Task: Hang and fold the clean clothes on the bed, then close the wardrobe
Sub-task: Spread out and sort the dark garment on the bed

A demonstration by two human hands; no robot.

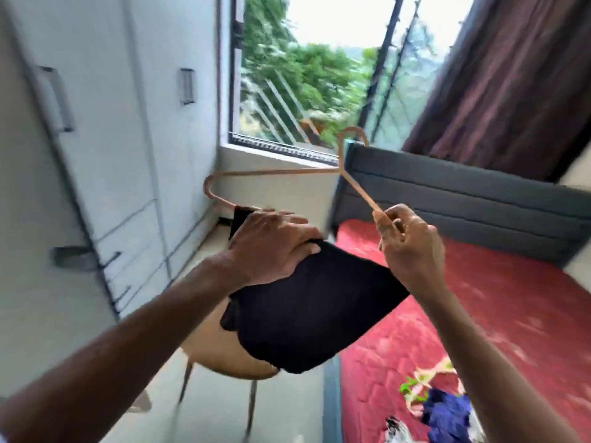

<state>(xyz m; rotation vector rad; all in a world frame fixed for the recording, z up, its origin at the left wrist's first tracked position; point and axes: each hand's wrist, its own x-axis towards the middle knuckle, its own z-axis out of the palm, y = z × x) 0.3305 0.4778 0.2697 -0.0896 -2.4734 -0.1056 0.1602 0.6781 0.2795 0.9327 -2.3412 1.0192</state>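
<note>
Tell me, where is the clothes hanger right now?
The hanger is mid-air at centre of the head view, before the window: the right hand pinches one arm, the left hand grips the black garment draped on it.

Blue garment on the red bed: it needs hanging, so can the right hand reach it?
Probably not yet: the right hand pinches the thin tan hanger, though nothing blocks the blue garment.
</note>
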